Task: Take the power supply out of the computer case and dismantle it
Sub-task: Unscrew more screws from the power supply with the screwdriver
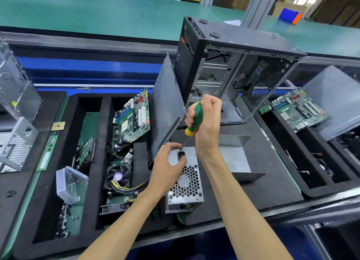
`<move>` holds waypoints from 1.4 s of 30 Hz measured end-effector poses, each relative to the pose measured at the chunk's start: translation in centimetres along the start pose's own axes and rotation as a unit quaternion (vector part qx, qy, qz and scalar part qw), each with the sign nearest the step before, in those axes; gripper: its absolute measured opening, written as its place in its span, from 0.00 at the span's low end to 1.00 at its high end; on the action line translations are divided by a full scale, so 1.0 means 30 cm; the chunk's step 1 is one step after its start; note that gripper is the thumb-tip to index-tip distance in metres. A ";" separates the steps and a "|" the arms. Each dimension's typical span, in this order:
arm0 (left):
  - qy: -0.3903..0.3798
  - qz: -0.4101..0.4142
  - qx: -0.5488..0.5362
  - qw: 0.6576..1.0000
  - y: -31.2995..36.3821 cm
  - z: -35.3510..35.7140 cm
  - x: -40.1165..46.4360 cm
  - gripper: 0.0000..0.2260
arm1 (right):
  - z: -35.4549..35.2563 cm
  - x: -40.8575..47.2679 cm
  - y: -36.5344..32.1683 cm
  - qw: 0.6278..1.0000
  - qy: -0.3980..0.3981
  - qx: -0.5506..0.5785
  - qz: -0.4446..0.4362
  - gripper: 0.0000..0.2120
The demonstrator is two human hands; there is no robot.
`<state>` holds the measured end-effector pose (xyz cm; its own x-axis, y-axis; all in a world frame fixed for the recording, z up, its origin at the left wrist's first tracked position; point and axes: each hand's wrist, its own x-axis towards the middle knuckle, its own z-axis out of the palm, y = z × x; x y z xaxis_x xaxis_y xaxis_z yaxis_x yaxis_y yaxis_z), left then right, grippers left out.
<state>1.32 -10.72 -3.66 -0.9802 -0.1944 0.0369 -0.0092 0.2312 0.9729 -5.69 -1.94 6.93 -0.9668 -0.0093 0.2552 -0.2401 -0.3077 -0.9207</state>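
Bright, even overhead light, shadows soft and short under the forearms; pale glare on the power supply (183, 180) top and the green bench (97, 12) beyond; wide-angle bending at bench edges; far corners soft, blown-out window top right.

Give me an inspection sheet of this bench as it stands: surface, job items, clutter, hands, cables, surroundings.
Surface: black foam tray with slots, on a green bench.
Job items: power supply out of the case, lying on the tray; the case stands open behind it.
Clutter: motherboard leaning in a slot, fan, clear box, RAM stick, loose screws.
Hands: left hand holds the power supply's top; right hand grips a screwdriver, tip by the socket.
Cables: yellow and black bundle running left from the power supply.
Surroundings: second motherboard right, grey chassis left, cartons behind.
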 end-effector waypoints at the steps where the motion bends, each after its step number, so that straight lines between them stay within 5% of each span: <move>1: 0.001 -0.003 -0.001 1.000 0.001 0.000 0.000 0.13 | 0.003 -0.005 -0.001 1.000 0.002 -0.017 -0.005 0.15; 7: 0.007 -0.011 0.005 1.000 0.012 0.011 -0.003 0.13 | 0.003 -0.002 -0.007 0.999 0.004 -0.039 0.004 0.21; 18: -0.004 -0.023 0.021 1.000 0.047 0.073 0.011 0.11 | 0.003 -0.004 -0.036 0.998 0.011 -0.057 -0.036 0.08; 21: -0.003 -0.028 0.012 1.000 0.052 0.075 0.013 0.11 | -0.018 0.016 -0.035 0.997 0.023 -0.064 -0.029 0.15; 28: -0.004 -0.027 -0.005 1.000 0.055 0.062 0.011 0.12 | -0.053 0.037 -0.025 0.998 0.020 0.058 0.000 0.14; 42: 0.005 -0.022 0.003 1.000 0.054 0.048 0.001 0.12 | -0.054 0.028 -0.028 0.998 0.026 0.060 0.013 0.15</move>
<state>0.99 -8.99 -2.41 -0.9766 -0.2150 -0.0040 -0.0539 0.2271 0.9724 -6.43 -0.15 7.42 -0.9764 0.0304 0.2138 -0.2065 -0.4203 -0.8836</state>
